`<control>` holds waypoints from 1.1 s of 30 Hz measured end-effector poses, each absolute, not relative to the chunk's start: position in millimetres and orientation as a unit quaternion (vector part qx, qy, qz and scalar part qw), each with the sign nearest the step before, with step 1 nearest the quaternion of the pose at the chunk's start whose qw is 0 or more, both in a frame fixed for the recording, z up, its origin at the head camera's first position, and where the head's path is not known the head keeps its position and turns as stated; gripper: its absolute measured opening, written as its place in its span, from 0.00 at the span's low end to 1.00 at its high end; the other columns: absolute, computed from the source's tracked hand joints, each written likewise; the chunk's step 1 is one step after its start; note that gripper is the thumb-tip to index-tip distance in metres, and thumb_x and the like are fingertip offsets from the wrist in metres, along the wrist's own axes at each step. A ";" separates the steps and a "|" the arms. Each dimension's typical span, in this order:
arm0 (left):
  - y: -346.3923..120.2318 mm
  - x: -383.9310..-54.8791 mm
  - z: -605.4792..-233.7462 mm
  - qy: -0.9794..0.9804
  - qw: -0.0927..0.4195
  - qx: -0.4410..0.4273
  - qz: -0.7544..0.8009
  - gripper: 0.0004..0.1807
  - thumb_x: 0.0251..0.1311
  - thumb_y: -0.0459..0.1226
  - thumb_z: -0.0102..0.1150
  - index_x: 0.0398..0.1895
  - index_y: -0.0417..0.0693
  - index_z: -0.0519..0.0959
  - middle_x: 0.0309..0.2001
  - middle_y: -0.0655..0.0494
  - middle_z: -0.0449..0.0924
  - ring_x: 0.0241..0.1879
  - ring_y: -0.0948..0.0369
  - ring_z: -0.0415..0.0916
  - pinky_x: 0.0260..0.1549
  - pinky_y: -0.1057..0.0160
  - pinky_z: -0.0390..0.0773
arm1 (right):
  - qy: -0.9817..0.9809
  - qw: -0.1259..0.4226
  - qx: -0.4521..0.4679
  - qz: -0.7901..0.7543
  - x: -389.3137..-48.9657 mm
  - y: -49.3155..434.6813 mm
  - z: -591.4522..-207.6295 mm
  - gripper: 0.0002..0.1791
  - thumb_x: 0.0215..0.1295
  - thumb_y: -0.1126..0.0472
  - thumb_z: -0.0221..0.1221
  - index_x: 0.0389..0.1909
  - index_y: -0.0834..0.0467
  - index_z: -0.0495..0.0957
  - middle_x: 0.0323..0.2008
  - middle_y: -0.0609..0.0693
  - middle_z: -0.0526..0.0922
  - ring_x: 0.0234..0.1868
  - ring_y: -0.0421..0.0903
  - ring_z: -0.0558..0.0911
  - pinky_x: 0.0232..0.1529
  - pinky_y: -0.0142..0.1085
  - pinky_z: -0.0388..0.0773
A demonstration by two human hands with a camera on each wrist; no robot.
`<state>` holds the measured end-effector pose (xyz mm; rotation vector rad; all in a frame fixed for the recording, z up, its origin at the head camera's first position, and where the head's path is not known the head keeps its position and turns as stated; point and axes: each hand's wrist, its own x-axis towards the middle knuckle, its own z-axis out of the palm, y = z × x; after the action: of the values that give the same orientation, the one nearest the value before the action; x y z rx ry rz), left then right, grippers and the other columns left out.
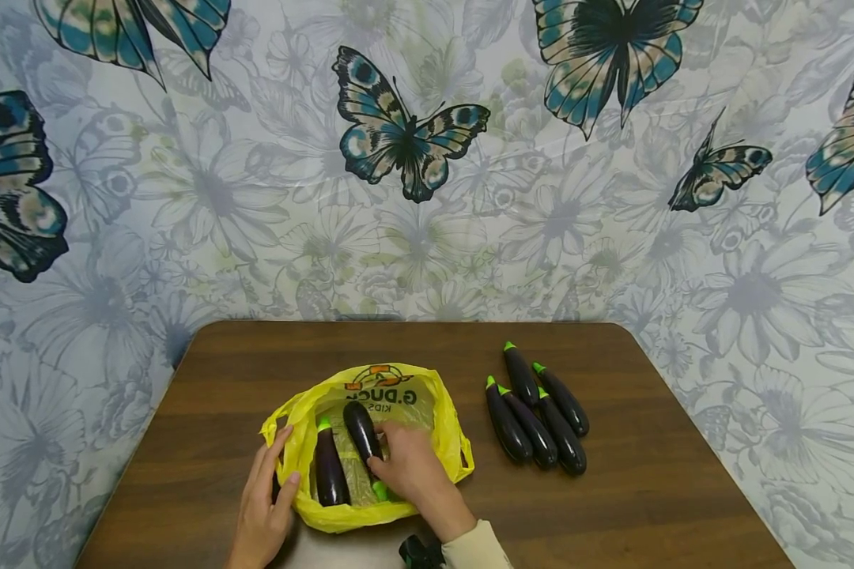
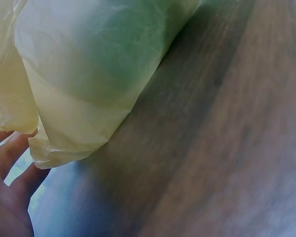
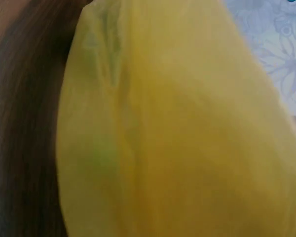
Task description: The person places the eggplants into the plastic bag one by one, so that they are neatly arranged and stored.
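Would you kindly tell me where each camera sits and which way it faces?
Head: worn on the head, facing forward and down at the yellow bag, eggplants, table and flowered backdrop; the left hand and right hand show.
Left wrist: on that wrist, facing bag and table; part of the left hand shows.
Right wrist: on that wrist, facing the bag closely; no hand shows clearly.
Both wrist views share the bag and table.
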<state>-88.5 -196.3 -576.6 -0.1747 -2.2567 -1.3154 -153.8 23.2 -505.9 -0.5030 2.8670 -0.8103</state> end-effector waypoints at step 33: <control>-197.8 -87.8 -574.4 -0.833 0.253 -0.059 -0.489 0.35 0.70 0.27 0.55 0.79 0.50 0.63 0.71 0.42 0.68 0.70 0.83 0.53 0.63 0.86 0.53 | 0.833 -0.008 -0.223 -0.506 -136.1 70.5 -487.7 0.13 0.72 0.63 0.63 0.55 0.53 0.84 0.45 0.50 0.89 0.45 0.38 0.86 0.45 0.31 0.85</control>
<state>-87.8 -197.8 -574.4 -0.1604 -2.2629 -1.3298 -136.1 70.5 -487.7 -0.7031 2.6318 -1.5985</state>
